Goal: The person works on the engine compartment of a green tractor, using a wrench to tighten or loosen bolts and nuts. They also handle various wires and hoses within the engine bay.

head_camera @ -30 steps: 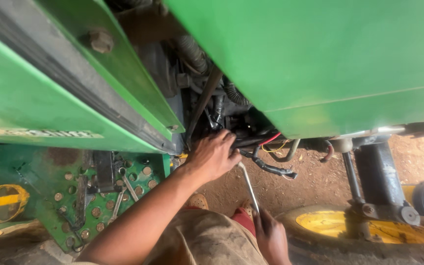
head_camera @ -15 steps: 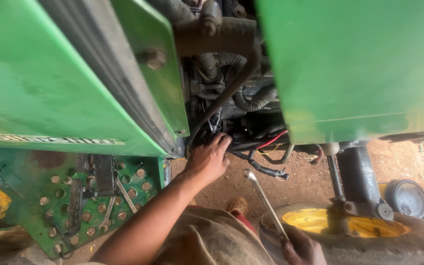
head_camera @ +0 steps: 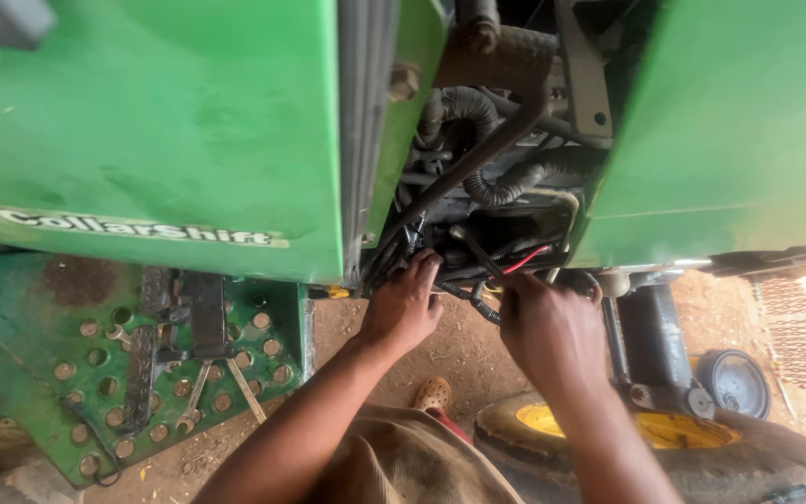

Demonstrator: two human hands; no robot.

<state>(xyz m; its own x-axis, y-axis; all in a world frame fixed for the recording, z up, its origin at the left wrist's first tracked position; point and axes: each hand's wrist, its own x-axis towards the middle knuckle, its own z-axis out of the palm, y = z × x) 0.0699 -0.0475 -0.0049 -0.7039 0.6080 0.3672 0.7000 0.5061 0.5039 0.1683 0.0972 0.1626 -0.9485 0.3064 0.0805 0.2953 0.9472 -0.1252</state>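
The left hand [head_camera: 406, 303] and right hand [head_camera: 545, 329] sit side by side at the wires [head_camera: 501, 266] in the gap between two panels [head_camera: 160, 131]. The step plate [head_camera: 95, 373] with wrenches [head_camera: 193, 397] lies at eight o'clock, the tyre [head_camera: 701, 448] at five.

The right hand [head_camera: 552, 331] has come up from beside the lap to the wiring [head_camera: 506, 266] in the gap between the green panels [head_camera: 188, 131]; the long wrench it held low earlier no longer shows; the left hand [head_camera: 403, 303] has edged slightly higher into the cables.
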